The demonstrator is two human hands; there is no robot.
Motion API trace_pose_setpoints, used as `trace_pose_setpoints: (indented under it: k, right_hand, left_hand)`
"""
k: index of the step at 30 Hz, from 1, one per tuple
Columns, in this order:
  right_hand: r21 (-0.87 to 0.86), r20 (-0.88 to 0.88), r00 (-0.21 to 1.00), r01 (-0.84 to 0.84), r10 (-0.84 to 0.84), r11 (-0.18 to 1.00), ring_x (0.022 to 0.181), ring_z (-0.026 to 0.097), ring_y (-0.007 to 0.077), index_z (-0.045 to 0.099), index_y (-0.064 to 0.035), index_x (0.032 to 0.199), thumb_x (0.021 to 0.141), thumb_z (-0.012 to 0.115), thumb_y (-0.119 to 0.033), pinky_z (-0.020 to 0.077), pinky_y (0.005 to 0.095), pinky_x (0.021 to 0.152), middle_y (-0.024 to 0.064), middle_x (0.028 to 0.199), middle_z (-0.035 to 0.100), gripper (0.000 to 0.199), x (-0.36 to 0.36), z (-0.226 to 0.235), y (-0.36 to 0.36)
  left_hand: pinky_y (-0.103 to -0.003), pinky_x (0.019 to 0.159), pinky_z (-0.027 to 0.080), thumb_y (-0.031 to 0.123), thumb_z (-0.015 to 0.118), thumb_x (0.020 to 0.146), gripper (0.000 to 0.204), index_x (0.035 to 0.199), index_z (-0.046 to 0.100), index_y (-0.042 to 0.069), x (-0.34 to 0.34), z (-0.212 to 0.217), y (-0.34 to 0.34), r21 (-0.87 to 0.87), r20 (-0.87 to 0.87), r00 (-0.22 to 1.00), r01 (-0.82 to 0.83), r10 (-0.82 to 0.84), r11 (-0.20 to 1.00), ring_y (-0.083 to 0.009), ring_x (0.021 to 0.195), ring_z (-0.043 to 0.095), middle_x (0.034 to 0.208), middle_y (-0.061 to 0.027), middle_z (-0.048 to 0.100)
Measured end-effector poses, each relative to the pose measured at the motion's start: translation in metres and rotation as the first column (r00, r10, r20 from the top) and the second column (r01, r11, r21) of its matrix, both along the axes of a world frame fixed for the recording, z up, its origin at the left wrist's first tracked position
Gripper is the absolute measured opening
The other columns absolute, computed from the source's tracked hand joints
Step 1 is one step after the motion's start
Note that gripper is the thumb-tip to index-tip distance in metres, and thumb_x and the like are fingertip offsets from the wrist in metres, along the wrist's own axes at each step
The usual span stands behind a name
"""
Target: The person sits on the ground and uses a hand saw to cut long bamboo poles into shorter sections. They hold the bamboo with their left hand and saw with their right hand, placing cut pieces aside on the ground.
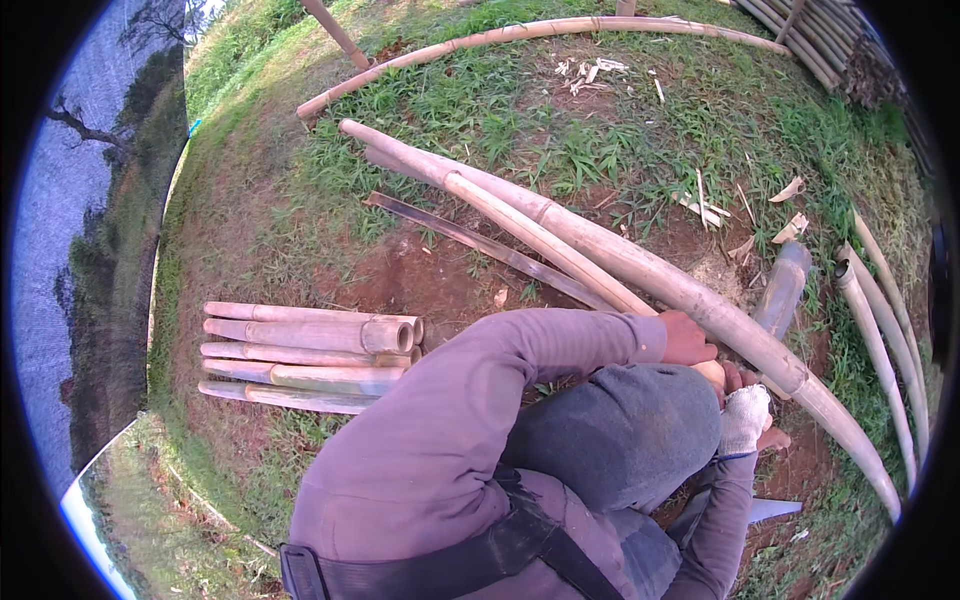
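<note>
My left hand, bare below a mauve sleeve, closes over the lower part of a slim peeled bamboo pole. This slim pole lies slanted alongside a thicker bamboo pole. Just right of my bent knee is my right hand, in a white knit glove. Its fingers are curled near the slim pole's lower end, and what they grip is partly hidden. A pale, pointed metal blade lies beside my right forearm; its other end is out of sight.
Several cut bamboo lengths lie at the left. A split bamboo strip rests on the soil. Beneath the thick pole sits a short bamboo block. More poles lie at right, and a long one spans the back. Shavings litter the grass.
</note>
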State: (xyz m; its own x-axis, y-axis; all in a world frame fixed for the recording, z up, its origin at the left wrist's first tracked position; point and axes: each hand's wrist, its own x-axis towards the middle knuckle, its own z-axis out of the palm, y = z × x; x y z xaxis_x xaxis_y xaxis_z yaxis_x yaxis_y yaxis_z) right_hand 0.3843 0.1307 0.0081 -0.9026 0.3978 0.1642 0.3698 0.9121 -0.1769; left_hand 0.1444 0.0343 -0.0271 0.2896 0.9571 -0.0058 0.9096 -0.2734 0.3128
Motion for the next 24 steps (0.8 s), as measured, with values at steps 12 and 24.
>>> trace_pose_setpoints:
  k: [12, 24]
  right_hand:
    - [0.039, 0.135, 0.988, 0.065, -0.07, 0.997, 0.11, 0.065, 0.0443, 0.066, -0.007, 0.137, 0.091, 0.074, -0.026, 0.0521, 0.0548, 0.09, 0.0195, 0.119, 0.066, 0.051, 0.066, 0.032, 0.087]
    - [0.078, -0.301, 0.864, 0.444, -0.403, 0.893, 0.133, 0.055, 0.0406, 0.055, -0.0131, 0.154, 0.089, 0.081, -0.037, 0.0401, 0.0563, 0.115, 0.0174, 0.145, 0.058, 0.075, 0.07, 0.014, 0.086]
  left_hand:
    - [-0.052, 0.085, 0.058, 0.036, 0.081, 0.089, 0.05, 0.123, 0.061, 0.005, 0.063, 0.025, 0.09, -0.036, 0.195, 0.98, 0.038, -0.03, 0.999, -0.0401, 0.101, 0.076, 0.102, -0.0183, 0.076]
    - [-0.053, 0.087, 0.06, 0.046, 0.063, 0.104, 0.046, 0.134, 0.057, 0.013, 0.051, 0.033, 0.111, 0.048, 0.132, 0.986, -0.106, 0.099, 0.993, -0.0398, 0.108, 0.072, 0.118, -0.018, 0.065]
